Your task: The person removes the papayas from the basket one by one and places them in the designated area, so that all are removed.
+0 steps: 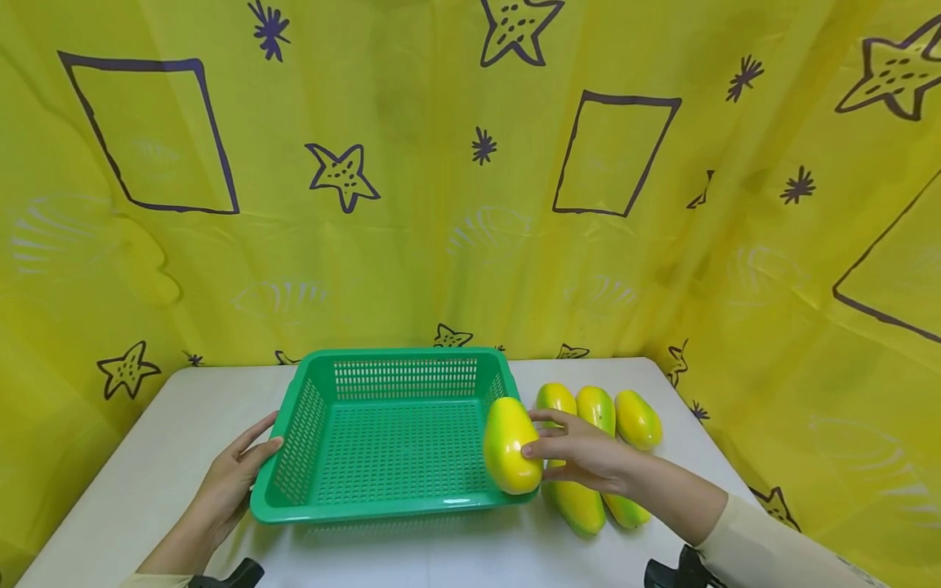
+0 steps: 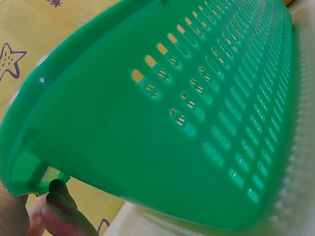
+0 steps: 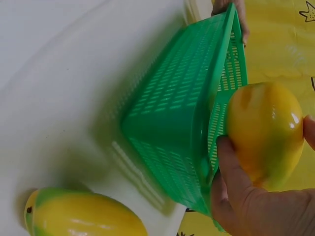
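Observation:
A green plastic basket (image 1: 382, 513) with slotted walls and nothing inside stands on the white table. My left hand (image 1: 224, 490) grips its left rim; in the left wrist view the fingers (image 2: 61, 206) curl under the rim's edge. Thumb and fingers of my right hand (image 1: 584, 449) hold a shiny yellow-green mango (image 1: 509, 449) over the basket's right rim. The right wrist view shows this mango (image 3: 266, 132) between the thumb and fingers, beside the basket wall (image 3: 167, 88).
Several more mangoes (image 1: 638, 420) lie on the table right of the basket, some partly hidden behind my right hand and forearm. A yellow curtain (image 1: 412, 269) with stars and shells hangs behind the white table (image 1: 367, 563) and along its sides.

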Demonstrator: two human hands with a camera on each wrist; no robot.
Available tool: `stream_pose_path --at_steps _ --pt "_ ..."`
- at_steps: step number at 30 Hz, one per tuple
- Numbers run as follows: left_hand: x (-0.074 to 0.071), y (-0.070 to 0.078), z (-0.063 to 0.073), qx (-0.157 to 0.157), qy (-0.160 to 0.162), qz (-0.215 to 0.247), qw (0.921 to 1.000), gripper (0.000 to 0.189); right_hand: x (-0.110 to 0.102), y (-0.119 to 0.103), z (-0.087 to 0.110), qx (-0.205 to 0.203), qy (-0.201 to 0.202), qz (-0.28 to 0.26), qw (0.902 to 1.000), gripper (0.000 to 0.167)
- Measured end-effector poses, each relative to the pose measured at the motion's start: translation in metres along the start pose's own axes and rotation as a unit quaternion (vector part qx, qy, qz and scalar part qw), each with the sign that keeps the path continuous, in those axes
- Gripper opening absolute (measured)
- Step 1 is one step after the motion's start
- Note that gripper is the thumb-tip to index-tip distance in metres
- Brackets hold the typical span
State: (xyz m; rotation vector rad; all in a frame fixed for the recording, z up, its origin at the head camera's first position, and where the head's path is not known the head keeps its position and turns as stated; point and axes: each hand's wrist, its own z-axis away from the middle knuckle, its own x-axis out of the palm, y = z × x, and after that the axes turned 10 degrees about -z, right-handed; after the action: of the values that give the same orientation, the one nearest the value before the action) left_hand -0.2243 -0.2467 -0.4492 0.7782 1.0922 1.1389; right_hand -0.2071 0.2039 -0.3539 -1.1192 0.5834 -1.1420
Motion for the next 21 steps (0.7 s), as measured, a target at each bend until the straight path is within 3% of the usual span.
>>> stream_pose_path --at_steps 21 --pt "-0.001 -0.001 -0.002 -0.003 -0.003 0.005 1.0 0.079 -0.038 -0.007 0.022 -0.001 0.016 -0.001 0.9999 0.086"
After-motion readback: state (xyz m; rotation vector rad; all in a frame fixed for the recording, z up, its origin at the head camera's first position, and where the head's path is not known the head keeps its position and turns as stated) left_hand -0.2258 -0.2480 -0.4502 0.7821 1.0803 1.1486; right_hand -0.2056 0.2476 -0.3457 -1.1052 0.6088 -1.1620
